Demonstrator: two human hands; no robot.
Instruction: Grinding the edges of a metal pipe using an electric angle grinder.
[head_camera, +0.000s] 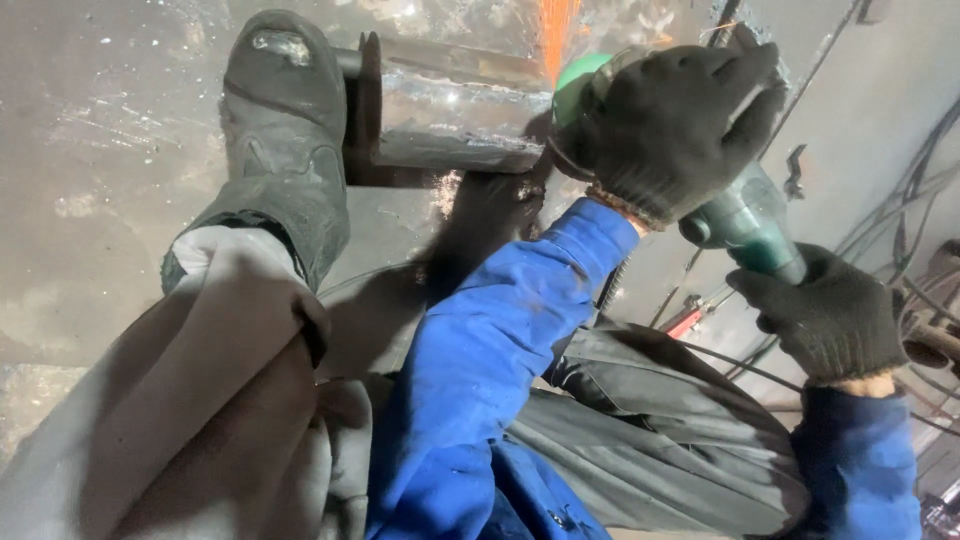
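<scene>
Sparks fly at top centre as we press the green angle grinder (745, 215) against the steel pipe section (455, 110). Our left hand (675, 125), dark-gloved, wraps fingers tight over the grinder's head; our right hand (830, 315) at right grips its rear body, fingers fully curled. Our boot (285, 130) at upper left braces the flange. Best keep the pressure light and the disc angle steady, with both grips firm
</scene>
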